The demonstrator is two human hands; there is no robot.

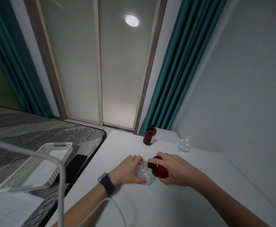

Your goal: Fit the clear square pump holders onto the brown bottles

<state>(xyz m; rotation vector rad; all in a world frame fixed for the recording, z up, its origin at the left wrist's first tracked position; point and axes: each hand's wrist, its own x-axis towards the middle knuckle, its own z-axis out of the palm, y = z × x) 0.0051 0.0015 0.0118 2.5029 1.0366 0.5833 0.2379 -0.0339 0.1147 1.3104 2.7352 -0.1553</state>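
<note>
In front of me on the white table, my left hand (pixel 130 170) curves around a small clear container (pixel 144 173), thumb and fingers at its sides. My right hand (pixel 175 168) grips a dark red-brown bottle (pixel 160 167), tilted on its side with its black neck toward the container. The bottle's mouth is just over or beside the container's upper right; I cannot tell whether any liquid flows. A second red-brown bottle (pixel 149 135) with a pale label and black top stands upright farther back.
A crumpled clear object (pixel 184 144) lies at the back right of the white table (pixel 119 145). To the left, a white basket (pixel 37 167), a black flat item (pixel 75 167) and papers (pixel 10 205) rest on a grey patterned surface. A pale cable or tube (pixel 61 183) arcs across the near left.
</note>
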